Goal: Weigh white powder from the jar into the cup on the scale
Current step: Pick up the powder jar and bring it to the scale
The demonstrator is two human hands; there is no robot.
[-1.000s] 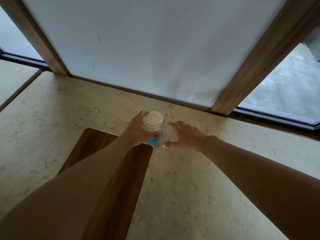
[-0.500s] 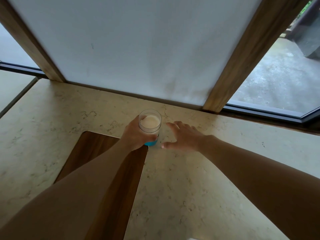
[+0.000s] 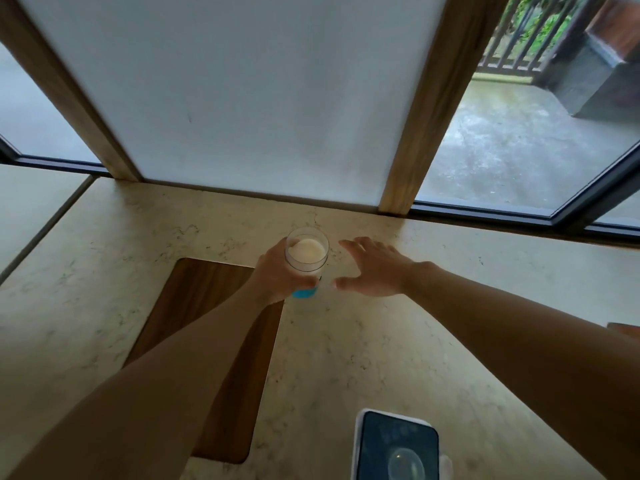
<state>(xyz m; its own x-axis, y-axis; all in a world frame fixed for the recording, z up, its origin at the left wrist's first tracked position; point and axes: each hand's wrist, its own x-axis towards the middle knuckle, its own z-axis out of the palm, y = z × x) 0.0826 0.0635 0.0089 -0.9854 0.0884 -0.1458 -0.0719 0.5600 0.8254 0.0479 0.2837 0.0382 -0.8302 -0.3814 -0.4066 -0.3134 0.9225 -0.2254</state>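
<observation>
A clear jar point(image 3: 307, 254) with a blue base, holding white powder and with no lid on, stands near the back of the marble counter point(image 3: 346, 358). My left hand point(image 3: 277, 275) is wrapped around its left side. My right hand point(image 3: 372, 268) hovers just right of the jar with fingers spread, not touching it. At the bottom edge lies a dark glass scale point(image 3: 396, 445) with a clear round cup point(image 3: 406, 464) on it, partly cut off by the frame.
A dark wooden board point(image 3: 194, 296) lies on the counter under my left forearm. A white wall panel between two wooden posts point(image 3: 426, 109) closes the back. Windows lie to the left and right.
The view has tilted down, bringing the scale and cup into sight at the bottom. My right hand has drawn slightly away from the jar. My left hand keeps its grip.
</observation>
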